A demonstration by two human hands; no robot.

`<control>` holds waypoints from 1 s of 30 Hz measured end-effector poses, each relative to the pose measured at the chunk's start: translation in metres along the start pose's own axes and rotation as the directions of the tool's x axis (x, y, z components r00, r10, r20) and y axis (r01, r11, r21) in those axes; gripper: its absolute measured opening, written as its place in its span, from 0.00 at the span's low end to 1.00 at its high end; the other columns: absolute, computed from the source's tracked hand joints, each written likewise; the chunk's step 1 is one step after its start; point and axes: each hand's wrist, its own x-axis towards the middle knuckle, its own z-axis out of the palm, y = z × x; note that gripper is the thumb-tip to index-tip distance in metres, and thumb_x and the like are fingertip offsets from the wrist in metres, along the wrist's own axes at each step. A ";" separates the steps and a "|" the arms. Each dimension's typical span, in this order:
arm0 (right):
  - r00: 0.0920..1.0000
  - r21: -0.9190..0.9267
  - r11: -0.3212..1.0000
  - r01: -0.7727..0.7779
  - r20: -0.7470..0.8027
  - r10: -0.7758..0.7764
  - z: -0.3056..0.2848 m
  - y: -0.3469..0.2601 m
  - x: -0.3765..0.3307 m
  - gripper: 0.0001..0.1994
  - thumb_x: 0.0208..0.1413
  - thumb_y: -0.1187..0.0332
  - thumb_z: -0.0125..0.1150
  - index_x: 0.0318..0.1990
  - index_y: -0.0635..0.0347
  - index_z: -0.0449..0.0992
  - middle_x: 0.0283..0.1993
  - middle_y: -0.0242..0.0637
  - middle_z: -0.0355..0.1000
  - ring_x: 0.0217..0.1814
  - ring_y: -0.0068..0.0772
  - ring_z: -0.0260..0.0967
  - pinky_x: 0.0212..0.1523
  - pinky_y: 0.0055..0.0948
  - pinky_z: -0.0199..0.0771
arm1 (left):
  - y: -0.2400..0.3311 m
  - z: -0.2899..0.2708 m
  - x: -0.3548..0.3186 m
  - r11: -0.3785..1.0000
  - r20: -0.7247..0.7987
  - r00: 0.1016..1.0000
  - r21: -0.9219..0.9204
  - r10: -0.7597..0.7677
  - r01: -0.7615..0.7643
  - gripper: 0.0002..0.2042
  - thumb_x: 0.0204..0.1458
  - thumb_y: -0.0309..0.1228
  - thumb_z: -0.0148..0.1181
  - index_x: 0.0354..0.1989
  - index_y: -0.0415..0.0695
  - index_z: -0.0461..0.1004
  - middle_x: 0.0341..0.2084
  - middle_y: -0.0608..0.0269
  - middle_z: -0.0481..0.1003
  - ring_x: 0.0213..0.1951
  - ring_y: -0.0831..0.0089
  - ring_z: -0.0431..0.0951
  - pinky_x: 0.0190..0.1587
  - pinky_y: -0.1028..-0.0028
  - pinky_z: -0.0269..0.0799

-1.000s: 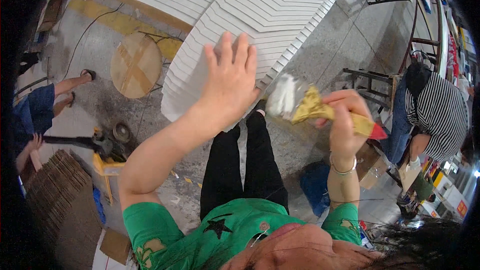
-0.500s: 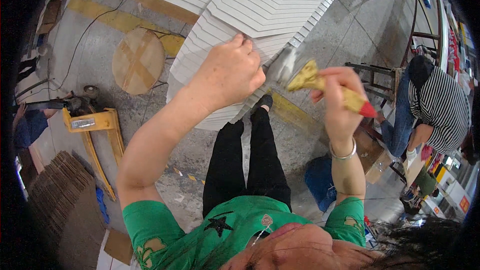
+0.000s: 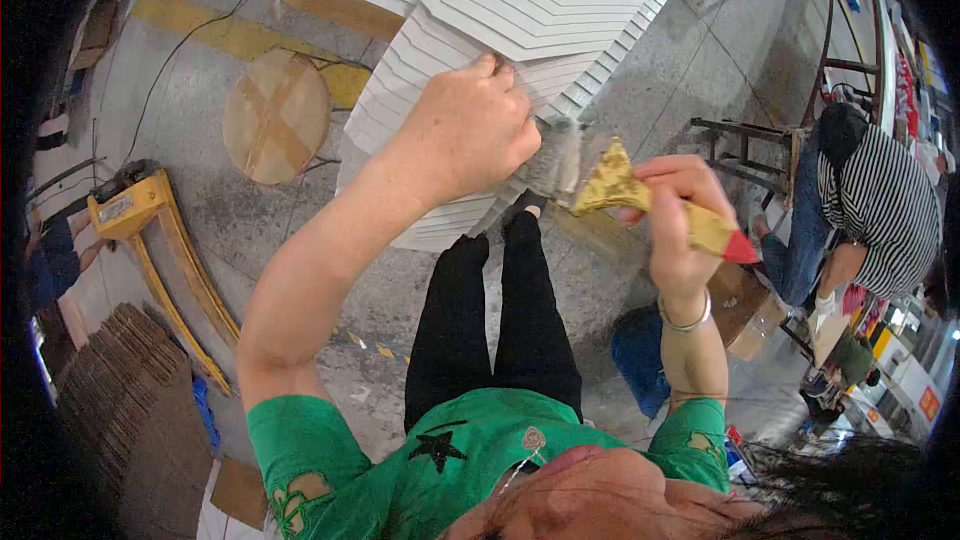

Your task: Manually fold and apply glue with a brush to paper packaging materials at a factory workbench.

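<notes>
Fanned white paper sheets point(image 3: 550, 10) lie overlapped in a staggered stack that hangs over the table's near edge. My left hand point(image 3: 478, 125) is closed on the sheets near their lower right edge, with its fingertips partly hidden against the paper. In my right hand point(image 3: 680, 225) is a wide brush point(image 3: 610, 185) with a worn yellow handle and a red end, my fingers wrapped round it. Its grey bristles, blurred, touch the stepped edge of the sheets just right of my left hand.
The wooden table point(image 3: 350, 0) runs along the top left. A round taped stool point(image 3: 277, 117) stands left of the sheets. Further left are a yellow pallet truck point(image 3: 130, 208) and stacked cardboard point(image 3: 125, 360). A person in stripes point(image 3: 880, 200) bends at the right, near dark metal frames point(image 3: 745, 145).
The brush has swung down and its bristles now meet the edge of the sheets. My left hand has barely shifted. The pallet truck at the left has moved further left and away.
</notes>
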 end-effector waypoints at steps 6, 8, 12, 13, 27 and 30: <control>0.974 -0.167 0.981 0.095 0.219 -0.057 -0.004 -0.006 -0.008 0.01 0.42 0.80 0.57 0.23 0.66 0.71 0.29 0.42 0.73 0.25 0.28 0.68 0.27 0.23 0.68 | 0.002 -0.004 0.001 1.000 0.098 0.995 0.014 -0.019 0.018 0.09 0.43 0.31 0.50 0.22 0.37 0.69 0.28 0.49 0.73 0.40 0.50 0.74 0.40 0.61 0.72; 1.000 -0.127 0.992 0.011 0.016 -0.009 -0.001 -0.007 -0.001 0.01 0.42 0.80 0.57 0.23 0.65 0.71 0.28 0.40 0.72 0.24 0.28 0.68 0.27 0.23 0.68 | 0.002 -0.002 0.000 1.000 0.092 0.995 0.011 -0.025 0.024 0.09 0.43 0.32 0.50 0.22 0.37 0.69 0.28 0.49 0.73 0.39 0.51 0.74 0.40 0.61 0.72; 0.956 -0.209 0.962 0.173 0.272 -0.113 0.000 0.006 -0.010 0.02 0.43 0.79 0.57 0.24 0.65 0.70 0.29 0.40 0.72 0.23 0.28 0.68 0.27 0.23 0.68 | 0.003 -0.004 0.001 0.999 0.120 0.991 -0.004 -0.051 0.052 0.09 0.43 0.32 0.50 0.22 0.37 0.70 0.28 0.50 0.74 0.39 0.52 0.74 0.39 0.61 0.72; 0.954 -0.203 0.964 0.172 0.280 -0.111 -0.001 0.003 -0.011 0.02 0.43 0.79 0.57 0.24 0.65 0.70 0.29 0.40 0.72 0.23 0.28 0.68 0.27 0.23 0.68 | 0.003 -0.004 0.000 0.998 0.122 0.991 -0.001 -0.061 0.062 0.09 0.43 0.32 0.50 0.22 0.37 0.70 0.28 0.50 0.74 0.39 0.52 0.74 0.39 0.61 0.72; 0.998 0.016 0.998 -0.062 0.027 0.062 -0.005 0.001 -0.014 0.01 0.45 0.80 0.55 0.25 0.67 0.71 0.29 0.44 0.72 0.25 0.28 0.68 0.28 0.23 0.68 | 0.038 0.014 -0.065 0.953 0.016 0.983 0.250 -0.183 0.173 0.22 0.39 0.28 0.57 0.45 0.28 0.68 0.50 0.38 0.64 0.55 0.46 0.61 0.57 0.58 0.58; 0.984 -0.128 0.985 0.114 0.149 -0.094 -0.002 0.023 -0.017 0.02 0.47 0.79 0.54 0.25 0.67 0.71 0.30 0.44 0.72 0.26 0.27 0.69 0.28 0.22 0.69 | 0.038 0.004 -0.059 0.987 0.090 0.988 0.112 -0.126 0.115 0.20 0.37 0.25 0.55 0.42 0.28 0.70 0.47 0.39 0.67 0.53 0.47 0.65 0.54 0.61 0.63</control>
